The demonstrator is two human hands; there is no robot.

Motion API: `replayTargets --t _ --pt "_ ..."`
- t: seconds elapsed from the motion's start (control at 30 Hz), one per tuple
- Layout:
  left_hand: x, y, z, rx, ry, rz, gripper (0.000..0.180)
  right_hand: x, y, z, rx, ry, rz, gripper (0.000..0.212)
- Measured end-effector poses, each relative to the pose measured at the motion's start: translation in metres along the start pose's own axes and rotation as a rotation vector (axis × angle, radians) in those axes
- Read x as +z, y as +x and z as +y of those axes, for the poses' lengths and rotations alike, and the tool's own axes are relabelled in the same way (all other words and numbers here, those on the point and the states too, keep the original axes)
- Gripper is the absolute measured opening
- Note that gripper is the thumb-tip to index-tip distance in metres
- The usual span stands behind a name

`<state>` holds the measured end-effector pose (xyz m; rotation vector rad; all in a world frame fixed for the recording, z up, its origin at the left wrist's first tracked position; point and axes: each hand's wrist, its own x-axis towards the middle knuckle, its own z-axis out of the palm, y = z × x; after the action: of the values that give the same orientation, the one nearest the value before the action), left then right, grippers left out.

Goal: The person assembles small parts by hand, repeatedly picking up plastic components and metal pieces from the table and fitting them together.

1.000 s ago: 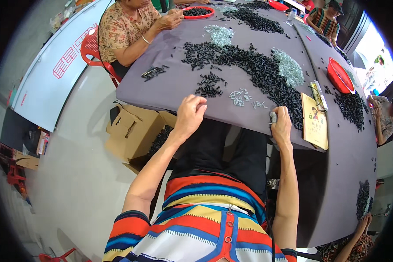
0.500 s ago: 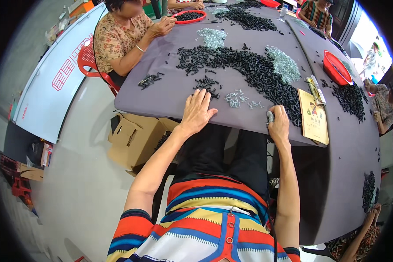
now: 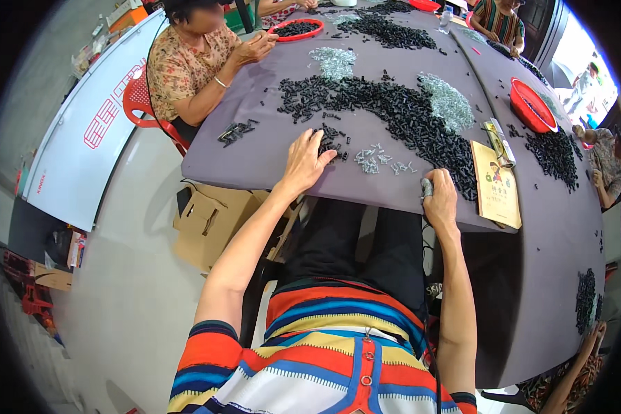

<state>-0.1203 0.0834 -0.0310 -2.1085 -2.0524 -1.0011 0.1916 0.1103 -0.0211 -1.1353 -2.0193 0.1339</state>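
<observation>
My left hand (image 3: 305, 163) lies on the near part of the grey-covered table (image 3: 255, 155), thumb and fingers apart. Its fingertips are beside a small heap of short black plastic-looking pieces (image 3: 333, 138), and nothing shows in its grasp. Just right of that heap is a small scatter of pale, screw-like pieces (image 3: 372, 160). At the table's front edge my right hand (image 3: 441, 196) is closed, with a grey covering (image 3: 427, 187) around a digit. Whatever its curled fingers may hold is hidden.
A long black pile (image 3: 400, 114) and a pale pile (image 3: 448, 102) lie beyond my hands. A yellow booklet (image 3: 495, 185) with glasses (image 3: 501, 145) is to the right. Red baskets (image 3: 531, 107) stand farther off. A cardboard box (image 3: 210, 228) sits below left. Other people work around the table.
My left hand has shifted slightly left and farther onto the table, uncovering more of the small black heap. My right hand stays at the edge, almost unmoved.
</observation>
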Motion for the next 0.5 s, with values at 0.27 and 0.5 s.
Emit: replayTargets --t 0.27,0.5 --pt "0.001 0.025 0.001 0.03 -0.205 -0.075 0.056 -0.005 0.001 -0.005 0.014 0.025 0.0 0.018" --pt "0.003 0.022 -0.006 0.067 -0.197 -0.061 0.044 -0.005 0.004 -0.006 0.004 0.034 -0.013 0.016"
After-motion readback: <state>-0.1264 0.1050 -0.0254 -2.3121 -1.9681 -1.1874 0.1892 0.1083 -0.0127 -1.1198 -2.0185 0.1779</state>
